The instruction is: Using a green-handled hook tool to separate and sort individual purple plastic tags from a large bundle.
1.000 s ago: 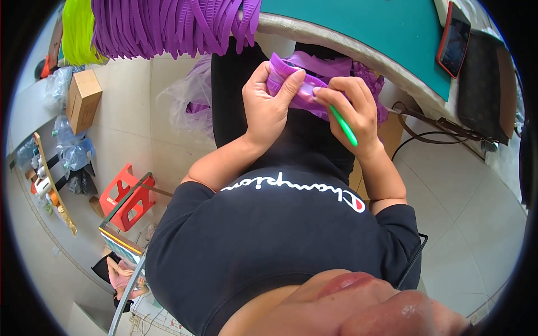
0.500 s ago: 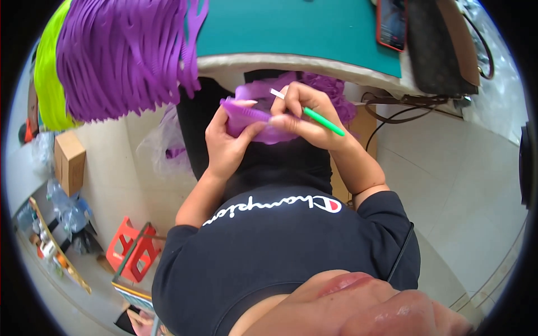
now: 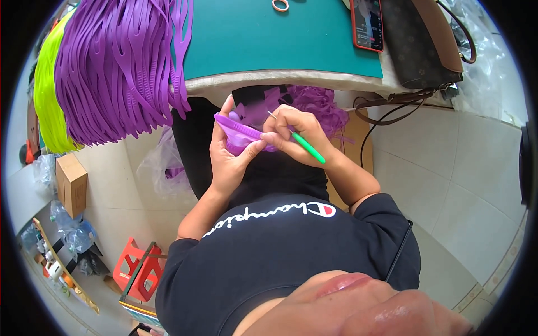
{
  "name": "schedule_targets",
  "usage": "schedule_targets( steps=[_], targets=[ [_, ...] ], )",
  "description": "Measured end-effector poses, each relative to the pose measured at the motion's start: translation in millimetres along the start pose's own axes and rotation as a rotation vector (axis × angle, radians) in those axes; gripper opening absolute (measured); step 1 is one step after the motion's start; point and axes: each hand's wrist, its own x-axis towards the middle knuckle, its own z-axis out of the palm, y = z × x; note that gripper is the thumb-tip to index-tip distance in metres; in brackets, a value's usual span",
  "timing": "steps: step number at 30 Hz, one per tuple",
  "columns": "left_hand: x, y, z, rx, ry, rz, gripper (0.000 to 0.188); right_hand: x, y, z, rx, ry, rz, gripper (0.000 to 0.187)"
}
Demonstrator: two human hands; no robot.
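Purple rubber piece [image 3: 242,133], probably soft, light and floppy, best gripped along its ribbed edge, pinched in closed left hand [image 3: 228,154] just below tabletop [image 3: 280,45] edge, green-handled pick [image 3: 305,147] clasped in right hand [image 3: 297,134].

Two hands [image 3: 230,162], one green-handled tool [image 3: 307,148], one phone [image 3: 368,23], one cardboard box [image 3: 72,183], one brown bag [image 3: 426,42].

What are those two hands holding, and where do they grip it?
Left hand pinches a purple strip by its near edge; right hand grips a green pick near its metal tip.
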Motion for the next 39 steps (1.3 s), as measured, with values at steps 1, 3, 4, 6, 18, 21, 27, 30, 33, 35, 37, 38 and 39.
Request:
schedule_targets(
  steps=[1, 3, 4, 6, 18, 21, 27, 30, 33, 35, 37, 38, 39],
  targets=[
    [-0.5, -0.5, -1.1, 0.063, 0.01, -0.033, 0.084, -0.5, 0.1, 0.5, 0.059, -0.009, 0.092, 0.034],
    [-0.9, -0.8, -2.1, 0.127, 0.02, -0.067, 0.082, -1.3, -1.2, -0.7, 0.15, -0.033, 0.144, 0.034],
    [-0.9, -0.7, -2.5, 0.229, 0.015, -0.015, 0.08, -1.7, -1.6, -1.2, 0.241, -0.059, 0.196, 0.035],
    [0.3, -1.7, -1.6, 0.332, 0.011, 0.036, 0.078, -4.2, 1.5, -0.3, 0.379, -0.074, 0.111, 0.036],
    [17.0, -62.7, -44.5, -0.092, 0.212, -0.191, 0.097, -20.7, -14.4, -71.7, 1.055, -0.086, -0.351, 0.035],
    [18.8, -68.0, -51.1, -0.283, 0.192, -0.257, 0.097, -34.3, -36.9, -111.7, 1.089, 0.128, -0.377, 0.033],
    [16.4, -54.8, -53.8, -0.36, 0.214, -0.243, 0.094, -35.8, -50.9, -137.7, 1.01, 0.307, -0.337, 0.027],
    [15.7, -43.7, -53.5, -0.37, 0.159, -0.192, 0.087, -27.4, -47.0, -126.7, 1.006, 0.262, -0.3, 0.023],
    [14.4, -30.8, -56.8, -0.544, 0.082, -0.191, 0.075, -21.6, -42.0, -116.9, 0.945, 0.249, -0.267, 0.025],
    [10.7, -30.4, -60.3, -0.62, 0.071, -0.194, 0.07, -21.0, -38.6, -114.1, 0.946, 0.243, -0.26, 0.025],
    [6.8, -33.3, -66.2, -0.697, 0.062, -0.194, 0.066, -17.4, -36.4, -112.2, 0.948, 0.233, -0.254, 0.025],
    [4.6, -38.3, -71.6, -0.848, -0.009, -0.196, 0.059, -14.7, -35.2, -112.0, 0.943, 0.164, -0.286, 0.024],
    [4.1, -41.8, -74.2, -1.001, -0.087, -0.202, 0.054, -13.7, -35.3, -112.0, 0.932, 0.101, -0.318, 0.024]
  ],
)
